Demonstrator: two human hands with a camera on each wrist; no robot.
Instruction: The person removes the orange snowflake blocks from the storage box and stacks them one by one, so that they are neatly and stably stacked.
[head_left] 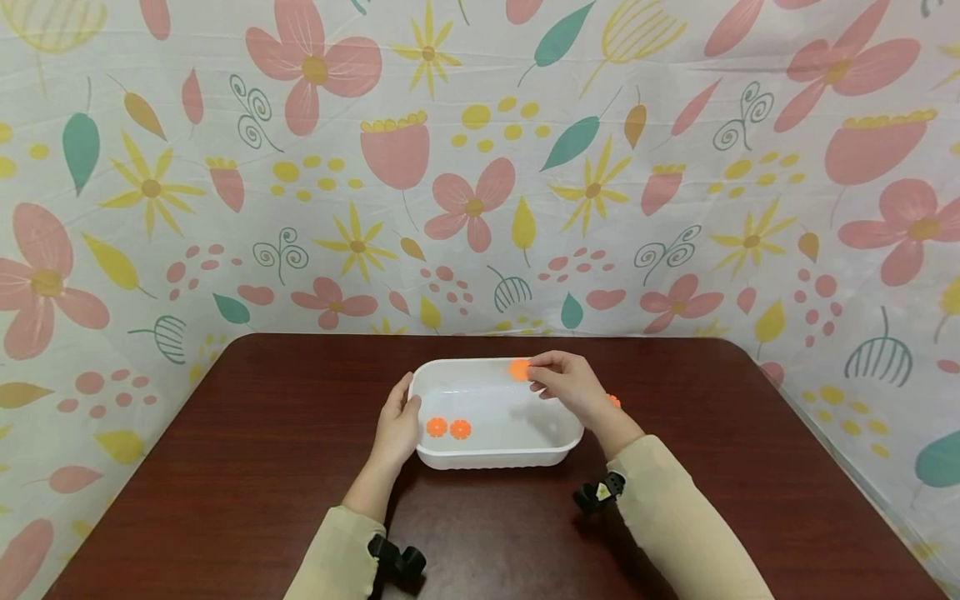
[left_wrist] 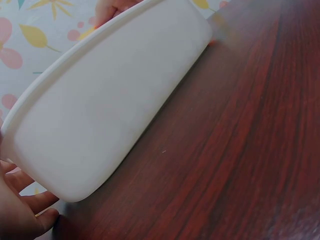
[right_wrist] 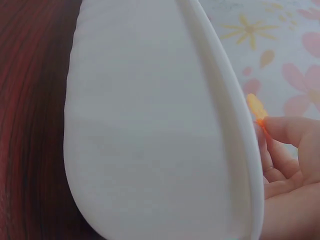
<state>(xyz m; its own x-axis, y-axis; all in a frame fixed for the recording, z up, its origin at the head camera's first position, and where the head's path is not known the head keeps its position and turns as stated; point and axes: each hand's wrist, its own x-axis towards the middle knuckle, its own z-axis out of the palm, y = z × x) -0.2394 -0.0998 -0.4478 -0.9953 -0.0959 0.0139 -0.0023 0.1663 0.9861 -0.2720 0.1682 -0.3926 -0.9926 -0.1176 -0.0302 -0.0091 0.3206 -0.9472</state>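
A white rectangular basin (head_left: pixel 495 457) stands on the table. Two small round orange-slice pieces (head_left: pixel 437 427) lie side by side inside it, toward the left front. At the basin's left end my left hand (head_left: pixel 396 425) grips the rim, thumb on top and fingers along the outer wall; the left wrist view shows those fingers (left_wrist: pixel 36 201) low against the end. My right hand (head_left: pixel 573 387) pinches another orange-slice piece (head_left: pixel 519 370) between thumb and fingertips, over the far right part of the basin. In the right wrist view this piece (right_wrist: pixel 257 107) shows just past the rim.
More orange (head_left: pixel 613 401) shows at the basin's right, mostly hidden behind my right wrist. The dark wooden table (head_left: pixel 247 467) reaches back to a flower-patterned cloth (head_left: pixel 472 208). Each sleeved wrist carries a small black device (head_left: pixel 397 562).
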